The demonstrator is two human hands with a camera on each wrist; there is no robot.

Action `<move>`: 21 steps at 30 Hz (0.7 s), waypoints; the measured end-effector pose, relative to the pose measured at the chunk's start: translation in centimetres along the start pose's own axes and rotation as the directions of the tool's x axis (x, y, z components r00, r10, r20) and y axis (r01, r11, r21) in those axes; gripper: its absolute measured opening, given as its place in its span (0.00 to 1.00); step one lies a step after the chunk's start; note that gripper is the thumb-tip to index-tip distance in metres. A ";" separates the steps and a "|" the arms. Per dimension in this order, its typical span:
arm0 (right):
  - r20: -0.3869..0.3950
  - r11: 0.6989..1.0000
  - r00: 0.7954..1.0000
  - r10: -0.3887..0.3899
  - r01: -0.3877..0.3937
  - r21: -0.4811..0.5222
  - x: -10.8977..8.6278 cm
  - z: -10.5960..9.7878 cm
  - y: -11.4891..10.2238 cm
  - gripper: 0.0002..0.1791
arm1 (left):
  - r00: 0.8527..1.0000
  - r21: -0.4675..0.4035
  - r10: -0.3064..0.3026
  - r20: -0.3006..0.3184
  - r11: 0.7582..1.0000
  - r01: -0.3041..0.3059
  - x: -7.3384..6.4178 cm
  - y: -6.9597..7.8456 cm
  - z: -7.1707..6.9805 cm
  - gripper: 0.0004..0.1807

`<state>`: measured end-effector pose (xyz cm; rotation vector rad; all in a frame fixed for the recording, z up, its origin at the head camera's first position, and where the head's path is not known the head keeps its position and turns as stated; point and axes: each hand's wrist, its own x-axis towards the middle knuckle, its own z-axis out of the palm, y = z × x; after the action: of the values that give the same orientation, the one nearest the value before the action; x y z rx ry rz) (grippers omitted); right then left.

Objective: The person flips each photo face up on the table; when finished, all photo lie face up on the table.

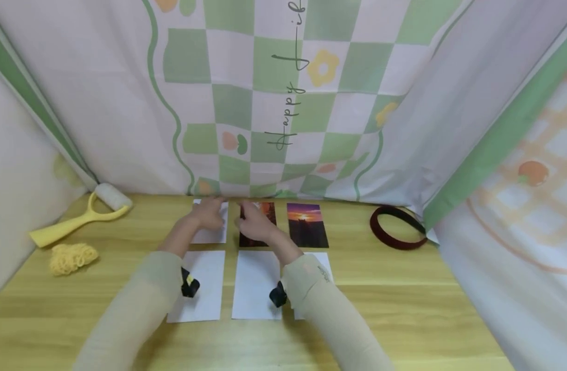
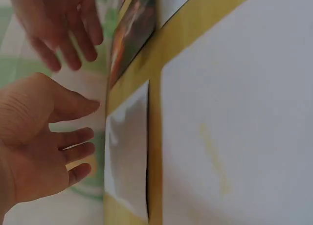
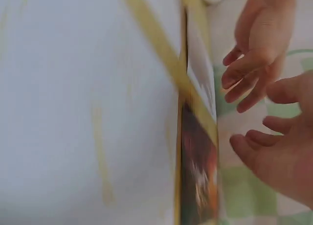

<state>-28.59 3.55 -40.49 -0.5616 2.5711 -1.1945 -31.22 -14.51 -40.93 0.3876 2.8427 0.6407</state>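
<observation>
My left hand [image 1: 208,214] is over a white card [image 1: 213,236] at the left of the back row, fingers loosely extended and holding nothing. Beside it, my right hand [image 1: 256,224] hovers above a dark picture card [image 1: 268,210] with orange tones and partly covers it. Both wrist views show the fingers apart from the cards; the left hand [image 2: 39,142] faces the right hand [image 2: 63,19] across a small gap. To the right lies a sunset picture card [image 1: 306,224]. Nearer me, blank white cards [image 1: 256,283] form a front row, the rightmost partly hidden by my right sleeve.
A yellow-handled roller [image 1: 79,219] and a bundle of yellow yarn-like strands [image 1: 73,258] lie at the left. A dark red ring-shaped band [image 1: 394,242] sits at the right. Behind the wooden table [image 1: 404,309] hangs a green-and-white checked curtain [image 1: 274,108].
</observation>
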 end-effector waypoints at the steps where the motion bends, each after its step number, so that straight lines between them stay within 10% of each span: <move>1: -0.009 0.996 1.000 0.023 -0.022 0.087 0.1 0.4 -0.4 0.34 | 1.000 -0.022 0.009 0.000 1.000 -0.009 -0.2 -0.8 -0.5 0.36; 6: -0.005 0.844 0.985 0.175 -0.147 0.516 0.7 2.0 -1.7 0.33 | 0.995 -0.172 0.088 -0.046 0.981 -0.095 -1.4 -5.0 -2.3 0.40; 9: 0.023 0.728 0.978 0.209 -0.172 0.664 0.8 2.5 -1.8 0.34 | 0.996 -0.424 -0.007 0.087 0.905 0.044 -2.4 -6.7 -2.3 0.55; 12: 0.044 0.669 0.969 0.242 -0.199 0.716 1.0 2.7 -1.7 0.36 | 0.980 -0.469 -0.093 0.176 0.867 0.167 -2.9 -7.6 -2.3 0.58; 17: 0.066 0.608 0.960 0.273 -0.226 0.761 1.4 3.1 -1.7 0.36 | 0.997 -0.188 -0.024 0.069 0.982 0.037 -2.4 -8.3 -2.0 0.47; 21: 0.048 0.570 0.958 0.284 -0.209 0.795 1.6 3.3 -1.9 0.10 | 0.996 -0.095 -0.038 0.078 0.994 0.045 -2.3 -8.3 -2.0 0.44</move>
<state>-28.35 -0.52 -41.24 0.0695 1.7513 -2.0621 -31.32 -23.18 -42.52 0.3287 2.7272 0.7362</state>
